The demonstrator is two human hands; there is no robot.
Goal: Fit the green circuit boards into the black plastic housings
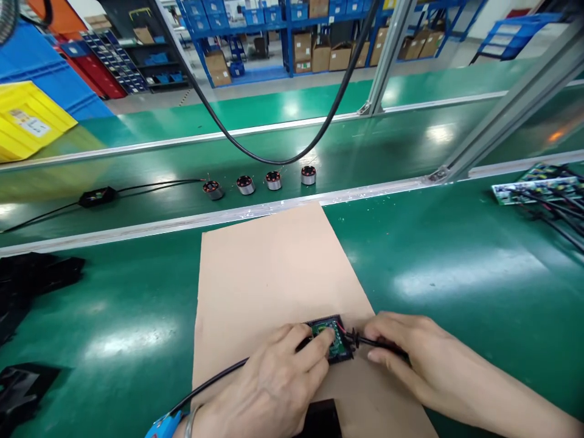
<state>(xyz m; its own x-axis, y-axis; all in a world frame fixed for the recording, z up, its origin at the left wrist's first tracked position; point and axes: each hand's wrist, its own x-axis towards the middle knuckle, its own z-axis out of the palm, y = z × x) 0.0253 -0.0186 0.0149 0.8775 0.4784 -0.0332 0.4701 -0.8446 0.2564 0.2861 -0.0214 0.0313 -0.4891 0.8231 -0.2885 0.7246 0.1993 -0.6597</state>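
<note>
A green circuit board [336,342] sits in a small black plastic housing [338,319] on the cardboard sheet [260,267]. My left hand [278,371] grips the housing, its fingertips pressing on the board and covering its left part. My right hand [406,347] pinches a black cable [371,342] just right of the housing. Thin red and dark wires run from that cable to the board, past a black grommet [356,338] near the housing's edge. Another black cable [214,379] emerges from behind my left hand. Below that hand lies a black plastic part [322,418], partly hidden.
Several metal motor stators [308,176] stand beyond the metal rail [173,227], with a wired black housing [97,196] to their left. Black plastic parts [31,280] lie at left, wired circuit boards [538,190] at right. A black cable [274,162] hangs in a loop ahead.
</note>
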